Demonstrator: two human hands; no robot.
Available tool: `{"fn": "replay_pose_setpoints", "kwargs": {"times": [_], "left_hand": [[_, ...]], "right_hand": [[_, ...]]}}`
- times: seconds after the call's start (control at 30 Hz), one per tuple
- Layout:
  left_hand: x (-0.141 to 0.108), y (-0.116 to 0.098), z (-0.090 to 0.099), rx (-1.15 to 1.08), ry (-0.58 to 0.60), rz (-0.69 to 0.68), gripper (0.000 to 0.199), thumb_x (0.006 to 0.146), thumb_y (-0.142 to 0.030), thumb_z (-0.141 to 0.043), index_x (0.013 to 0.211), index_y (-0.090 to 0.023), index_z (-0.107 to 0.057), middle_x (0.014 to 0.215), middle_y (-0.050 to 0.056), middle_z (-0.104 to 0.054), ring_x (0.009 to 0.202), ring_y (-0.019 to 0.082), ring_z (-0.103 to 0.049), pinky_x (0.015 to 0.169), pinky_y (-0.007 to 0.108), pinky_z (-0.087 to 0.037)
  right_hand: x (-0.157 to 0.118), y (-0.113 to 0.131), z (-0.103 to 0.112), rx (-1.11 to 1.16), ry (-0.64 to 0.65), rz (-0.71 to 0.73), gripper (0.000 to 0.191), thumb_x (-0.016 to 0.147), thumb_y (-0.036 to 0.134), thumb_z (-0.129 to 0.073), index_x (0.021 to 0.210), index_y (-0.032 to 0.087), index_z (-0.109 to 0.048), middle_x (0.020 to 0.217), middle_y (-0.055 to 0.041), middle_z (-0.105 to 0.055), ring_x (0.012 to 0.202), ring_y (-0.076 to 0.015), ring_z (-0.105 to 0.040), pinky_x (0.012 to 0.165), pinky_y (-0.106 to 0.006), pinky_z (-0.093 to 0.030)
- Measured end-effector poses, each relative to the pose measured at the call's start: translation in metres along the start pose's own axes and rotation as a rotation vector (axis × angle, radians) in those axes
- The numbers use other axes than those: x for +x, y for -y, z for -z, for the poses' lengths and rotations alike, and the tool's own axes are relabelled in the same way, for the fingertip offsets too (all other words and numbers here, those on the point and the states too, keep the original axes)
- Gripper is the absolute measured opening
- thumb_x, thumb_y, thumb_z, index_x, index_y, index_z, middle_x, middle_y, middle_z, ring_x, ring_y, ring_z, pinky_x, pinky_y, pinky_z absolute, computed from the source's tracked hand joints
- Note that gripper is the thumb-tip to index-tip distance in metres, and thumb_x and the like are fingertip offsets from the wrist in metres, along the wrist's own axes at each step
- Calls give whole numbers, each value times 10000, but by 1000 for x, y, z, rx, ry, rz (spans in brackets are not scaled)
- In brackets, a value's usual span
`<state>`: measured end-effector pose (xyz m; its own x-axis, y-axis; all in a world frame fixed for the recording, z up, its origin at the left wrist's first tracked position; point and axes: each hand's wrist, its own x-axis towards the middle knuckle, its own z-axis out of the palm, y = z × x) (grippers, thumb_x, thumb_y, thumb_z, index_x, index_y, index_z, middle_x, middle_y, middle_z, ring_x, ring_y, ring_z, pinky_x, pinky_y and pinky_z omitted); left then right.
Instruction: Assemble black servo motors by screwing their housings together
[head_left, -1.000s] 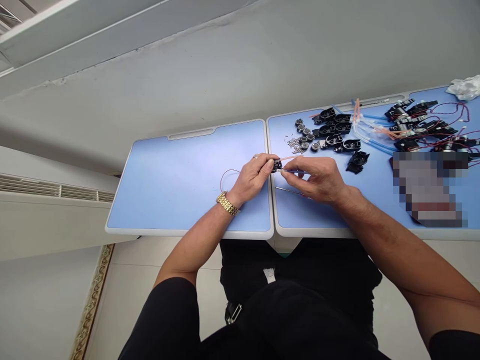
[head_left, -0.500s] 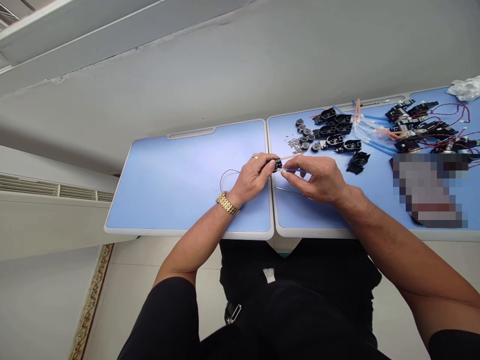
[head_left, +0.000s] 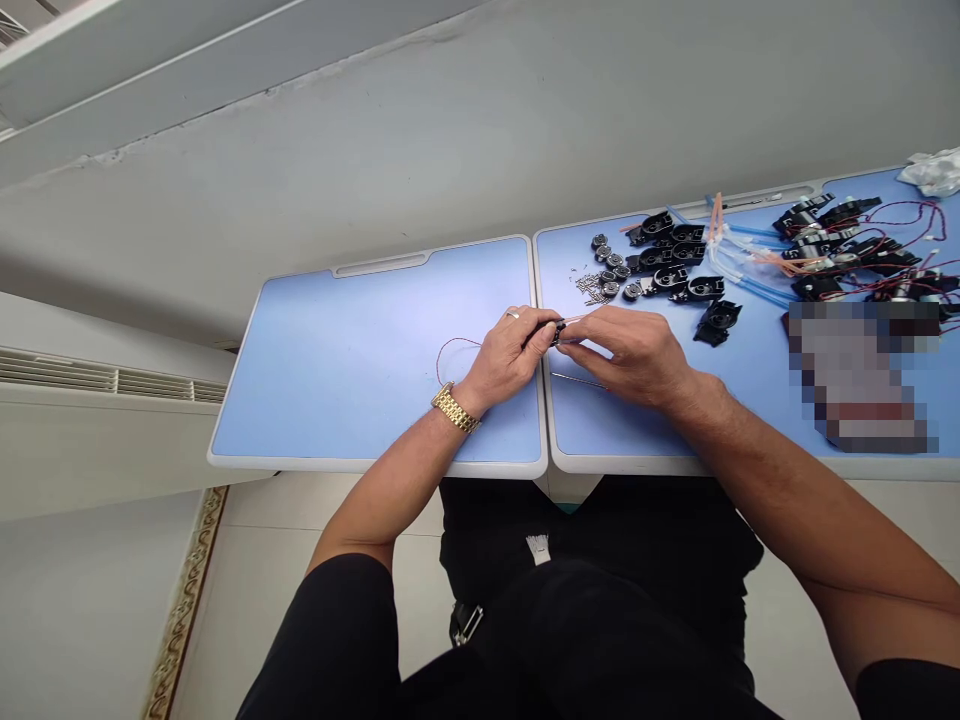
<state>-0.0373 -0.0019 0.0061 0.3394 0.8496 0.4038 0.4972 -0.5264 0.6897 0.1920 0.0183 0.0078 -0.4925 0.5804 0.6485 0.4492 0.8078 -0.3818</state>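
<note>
Just over the seam between the two table tops, my left hand is closed on a small black plastic part, most of it covered by fingers. A thin red wire loops out from behind this hand. My right hand pinches thin tubing right against that part, thumb and forefinger together. An orange strand of tube shows above its forefinger; the pinched end itself is hidden. Below the right fingers, a thin metal rod lies on the table, partly covered by the hand.
Beyond my hands lie loose screws, several round metal-and-black pieces and black housings. Blue and orange tubes spread rightward to wired black assemblies. A blurred-out object rests at right, and crumpled plastic at the far corner.
My right hand has shifted slightly left and up, closer against the black part. The blue tube seen between its fingers is now hidden. My left hand stays nearly still.
</note>
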Motion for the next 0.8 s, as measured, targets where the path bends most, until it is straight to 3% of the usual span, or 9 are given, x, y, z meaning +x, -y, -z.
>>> {"fn": "replay_pose_setpoints", "kwargs": {"times": [0.3,0.57,0.8], "left_hand": [[1,0,4,-94,-17,9,495,1194,-613,-447,1242,-222,-747,1048,77,-793,1016,221,-709,998,434,-565],[2,0,7,-217,40,99,527,1172,-648,-487,1202,-217,-789,1038,78,-801,938,197,-714,892,375,-580],[3,-2,6,-296,84,190,594,1139,-704,-515,934,-199,-752,838,41,-707,778,169,-627,751,344,-509]], "right_hand": [[7,4,7,172,-35,6,146,1046,203,-698,986,281,-806,869,-1,-848,750,-188,-774,703,-331,-603],[6,4,11,396,50,-230,91,1008,303,-768,1003,275,-855,911,-5,-859,710,-174,-742,650,-327,-594],[11,8,15,564,125,-461,149,976,386,-816,923,251,-852,808,-11,-831,756,-199,-791,757,-360,-641]]}}
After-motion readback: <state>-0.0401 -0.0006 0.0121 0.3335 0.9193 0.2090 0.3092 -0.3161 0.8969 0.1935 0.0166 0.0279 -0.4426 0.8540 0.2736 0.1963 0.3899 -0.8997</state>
